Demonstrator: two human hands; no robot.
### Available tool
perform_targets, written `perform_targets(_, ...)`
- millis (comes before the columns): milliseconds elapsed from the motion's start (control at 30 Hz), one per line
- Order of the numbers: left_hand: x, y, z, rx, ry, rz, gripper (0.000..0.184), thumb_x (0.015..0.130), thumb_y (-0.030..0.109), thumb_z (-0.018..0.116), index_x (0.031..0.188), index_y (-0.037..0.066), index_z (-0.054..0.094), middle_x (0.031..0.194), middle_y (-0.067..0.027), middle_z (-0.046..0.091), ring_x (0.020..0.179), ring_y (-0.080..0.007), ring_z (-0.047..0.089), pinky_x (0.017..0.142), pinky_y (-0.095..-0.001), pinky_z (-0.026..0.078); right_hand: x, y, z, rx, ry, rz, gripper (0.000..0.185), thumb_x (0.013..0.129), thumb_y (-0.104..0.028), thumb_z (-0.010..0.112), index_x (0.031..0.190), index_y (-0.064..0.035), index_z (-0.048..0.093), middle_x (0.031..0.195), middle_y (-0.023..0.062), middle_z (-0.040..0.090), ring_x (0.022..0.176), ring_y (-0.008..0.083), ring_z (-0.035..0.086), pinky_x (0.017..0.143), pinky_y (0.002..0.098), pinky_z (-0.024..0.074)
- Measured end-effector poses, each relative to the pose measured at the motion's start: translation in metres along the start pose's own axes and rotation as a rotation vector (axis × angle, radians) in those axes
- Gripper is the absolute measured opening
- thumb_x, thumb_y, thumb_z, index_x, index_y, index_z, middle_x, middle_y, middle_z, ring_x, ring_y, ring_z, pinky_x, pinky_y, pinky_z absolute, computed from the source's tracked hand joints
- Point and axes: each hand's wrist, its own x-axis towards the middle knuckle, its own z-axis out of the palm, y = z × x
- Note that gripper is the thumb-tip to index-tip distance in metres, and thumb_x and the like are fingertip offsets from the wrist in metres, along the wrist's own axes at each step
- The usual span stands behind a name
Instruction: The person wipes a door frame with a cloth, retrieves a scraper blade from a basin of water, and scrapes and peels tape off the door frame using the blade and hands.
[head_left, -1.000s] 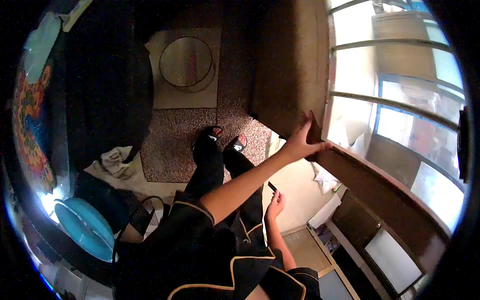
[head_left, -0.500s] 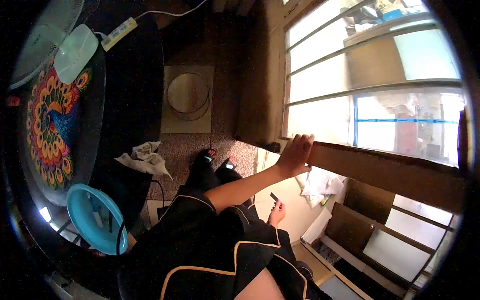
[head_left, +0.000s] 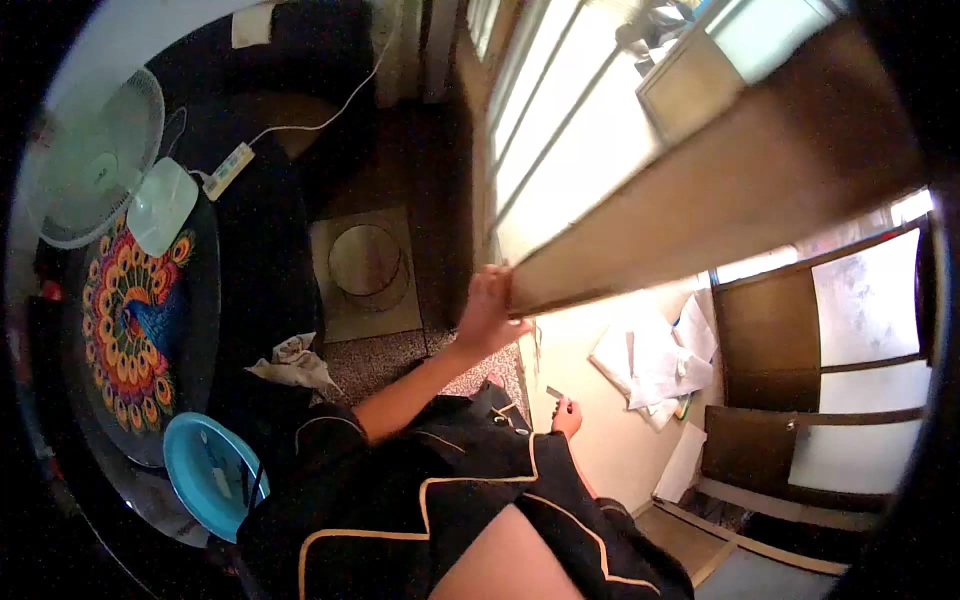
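Note:
My left hand grips the near edge of a brown wooden door panel, thumb on one side and fingers on the other. The panel slants up to the right across bright glazing. Lower down and to the right, my right hand pinches a small flat grey strip; its exact kind is too small to make out. White sheets or bags lie beyond that hand, against a pale surface. My dark clothing with light piping fills the lower middle.
On the left, a round black table has a peacock design and a fan. A power strip trails a white cord. A blue basin and a crumpled cloth are nearby. Wooden cabinets stand at right.
The door panel has swung with my left hand and now shows its broad brown face. My view has turned, so the table and basin sit lower. My right hand still pinches the strip.

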Motion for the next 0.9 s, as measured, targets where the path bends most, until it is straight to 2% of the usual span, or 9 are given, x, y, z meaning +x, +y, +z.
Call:
perform_targets(67, -0.007, 0.0, -0.011, -0.044, -0.054, -0.093, 0.104, 0.059, 0.013, 0.085, 0.145, 0.004, 0.029, 0.127, -0.0193, 0.042, 0.119, -0.0391, 0.042, 0.1, -0.0478, 0.039, 0.024, 0.042, -0.006, 0.009, 0.005, 0.035, 0.026, 0.094, -0.023, 0.064, 0.079, -0.0024, 0.062, 0.064, 0.0037, 0.061, 0.052, 0.0105, 0.054, 0.049, 0.0276, 0.0439)
perform_targets(167, -0.015, 0.003, -0.031, 0.074, -0.034, -0.181, 0.095, 0.06, 0.011, 0.086, 0.14, 0.005, 0.035, 0.126, -0.0197, 0.043, 0.116, -0.0385, 0.049, 0.099, -0.0472, 0.044, 0.033, 0.026, -0.029, 0.067, -0.042, 0.077, 0.028, 0.094, -0.024, 0.062, 0.077, -0.002, 0.061, 0.061, 0.004, 0.059, 0.051, 0.0123, 0.054, 0.048, 0.0301, 0.0442)
perform_targets(267, -0.037, -0.028, -0.037, 0.224, -0.028, -0.194, 0.062, 0.068, 0.016, 0.083, 0.121, 0.003, 0.054, 0.12, -0.0202, 0.051, 0.112, -0.0404, 0.053, 0.092, -0.0485, 0.048, 0.071, 0.03, -0.046, 0.082, -0.016, 0.141, 0.026, 0.096, -0.024, 0.061, 0.08, -0.0025, 0.062, 0.062, 0.0037, 0.059, 0.051, 0.012, 0.054, 0.048, 0.0277, 0.0441)
perform_targets(367, -0.046, -0.023, -0.051, 0.17, 0.125, -0.343, 0.052, 0.071, 0.016, 0.082, 0.115, 0.002, 0.058, 0.115, -0.0186, 0.059, 0.109, -0.0361, 0.058, 0.092, -0.0443, 0.048, 0.113, 0.049, -0.057, 0.127, -0.074, 0.156, 0.026, 0.097, -0.024, 0.06, 0.083, -0.0031, 0.064, 0.063, 0.003, 0.058, 0.051, 0.0108, 0.053, 0.048, 0.0263, 0.0435)
perform_targets(400, -0.05, -0.031, -0.053, -0.017, 0.191, -0.412, 0.049, 0.071, 0.015, 0.082, 0.113, 0.001, 0.06, 0.111, -0.0172, 0.063, 0.103, -0.0332, 0.063, 0.088, -0.041, 0.05, 0.121, 0.05, -0.059, 0.087, -0.074, 0.139, 0.026, 0.097, -0.025, 0.06, 0.083, -0.0032, 0.064, 0.062, 0.003, 0.058, 0.051, 0.0103, 0.053, 0.047, 0.0259, 0.0434)
perform_targets(533, -0.048, -0.02, -0.075, 0.1, 0.395, -0.549, 0.042, 0.074, 0.009, 0.078, 0.11, -0.002, 0.06, 0.097, -0.0138, 0.07, 0.088, -0.0248, 0.069, 0.08, -0.0358, 0.054, 0.146, 0.064, -0.058, -0.025, -0.106, 0.1, 0.03, 0.095, -0.029, 0.062, 0.08, -0.0031, 0.068, 0.06, 0.0045, 0.062, 0.052, 0.0121, 0.057, 0.051, 0.0285, 0.0452)
perform_targets(567, -0.042, -0.006, -0.087, 0.227, 0.269, -0.657, 0.041, 0.078, 0.007, 0.079, 0.112, -0.005, 0.059, 0.109, -0.0134, 0.069, 0.101, -0.0212, 0.067, 0.086, -0.036, 0.053, 0.153, 0.067, -0.056, -0.057, -0.098, 0.11, 0.034, 0.093, -0.032, 0.064, 0.077, -0.0031, 0.069, 0.06, 0.006, 0.065, 0.054, 0.0146, 0.06, 0.055, 0.0317, 0.0476)
perform_targets(867, -0.06, -0.049, -0.126, 0.318, 0.38, -0.624, 0.042, 0.084, 0.013, 0.076, 0.117, -0.005, 0.057, 0.107, -0.0146, 0.069, 0.096, -0.0242, 0.068, 0.084, -0.0371, 0.053, 0.196, -0.007, -0.042, -0.281, -0.244, -0.015, 0.035, 0.091, -0.034, 0.064, 0.082, -0.0009, 0.074, 0.062, 0.0081, 0.068, 0.054, 0.015, 0.063, 0.057, 0.0325, 0.0492)
perform_targets(900, -0.064, -0.048, -0.126, 0.367, 0.398, -0.652, 0.033, 0.085, 0.015, 0.072, 0.109, -0.004, 0.06, 0.105, -0.0172, 0.069, 0.095, -0.0294, 0.069, 0.081, -0.0374, 0.054, 0.215, -0.001, -0.039, -0.304, -0.249, -0.112, 0.035, 0.092, -0.034, 0.064, 0.084, -0.0009, 0.074, 0.062, 0.0072, 0.067, 0.053, 0.0139, 0.061, 0.056, 0.032, 0.0487)
